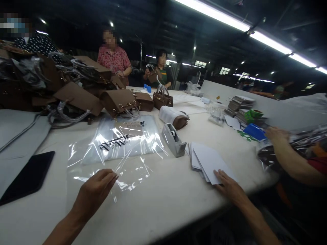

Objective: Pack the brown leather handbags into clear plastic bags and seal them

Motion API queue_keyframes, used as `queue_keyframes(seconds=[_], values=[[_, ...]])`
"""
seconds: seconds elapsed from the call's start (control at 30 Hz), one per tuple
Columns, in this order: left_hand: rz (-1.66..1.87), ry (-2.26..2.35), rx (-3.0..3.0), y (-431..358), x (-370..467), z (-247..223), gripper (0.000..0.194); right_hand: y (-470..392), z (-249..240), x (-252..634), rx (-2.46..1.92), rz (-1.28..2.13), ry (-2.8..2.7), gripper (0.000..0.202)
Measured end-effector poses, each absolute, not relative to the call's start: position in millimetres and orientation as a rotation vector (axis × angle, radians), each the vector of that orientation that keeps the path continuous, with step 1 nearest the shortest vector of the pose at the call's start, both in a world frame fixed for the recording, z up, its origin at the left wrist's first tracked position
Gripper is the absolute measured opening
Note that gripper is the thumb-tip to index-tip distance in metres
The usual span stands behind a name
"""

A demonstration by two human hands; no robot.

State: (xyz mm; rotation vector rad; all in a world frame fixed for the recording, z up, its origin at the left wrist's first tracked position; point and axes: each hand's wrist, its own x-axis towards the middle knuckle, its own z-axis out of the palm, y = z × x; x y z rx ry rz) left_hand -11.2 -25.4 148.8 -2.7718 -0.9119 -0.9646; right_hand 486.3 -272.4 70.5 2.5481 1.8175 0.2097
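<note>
My left hand [98, 185] is closed in a pinch over the near edge of a clear plastic bag [130, 170]; what its fingertips hold is too small to make out. Behind it lie more clear bags with black lettering [114, 143]. On a stack of white cards [212, 160], my right hand [227, 183] rests with its fingers spread on the near corner of the top one. Between the bags and the cards stands a grey tape dispenser [173, 139].
Brown handbags [119, 102] are heaped at the back left. A wrapped bag [173, 117] lies behind the dispenser. A dark flat panel [28, 177] is at the left. Another person's arm [288, 149] reaches in from the right, near green tape [252, 115]. People stand across the table.
</note>
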Motion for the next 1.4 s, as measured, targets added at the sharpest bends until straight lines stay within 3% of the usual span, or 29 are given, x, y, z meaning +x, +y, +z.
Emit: queue_keyframes(seconds=[0.2, 0.4, 0.47, 0.6, 1.07, 1.23, 1.4], values=[[-0.888, -0.976, -2.821, -25, -8, 159, 0.030, -273, 99, 498, 2.391, 0.264, 2.064, 0.039], [-0.889, -1.008, -2.834, -26, -9, 159, 0.027, -266, 107, 445, 2.296, 0.397, 2.236, 0.031], [-0.894, -1.009, -2.838, -27, -10, 159, 0.026, -261, 104, 429, 2.293, 0.309, 2.239, 0.039], [-0.888, -1.006, -2.862, -26, -13, 158, 0.024, -253, 105, 431, 2.383, 0.017, 2.045, 0.083], [-0.882, -1.081, -2.989, -18, -15, 151, 0.027, -245, 123, 473, 2.309, -0.441, 2.139, 0.073], [-0.885, -1.121, -3.013, -20, -16, 152, 0.030, -246, 122, 471, 2.380, -0.423, 2.172, 0.055], [-0.891, -1.145, -3.004, -21, -17, 151, 0.030, -249, 116, 465, 2.371, -0.216, 2.098, 0.074]])
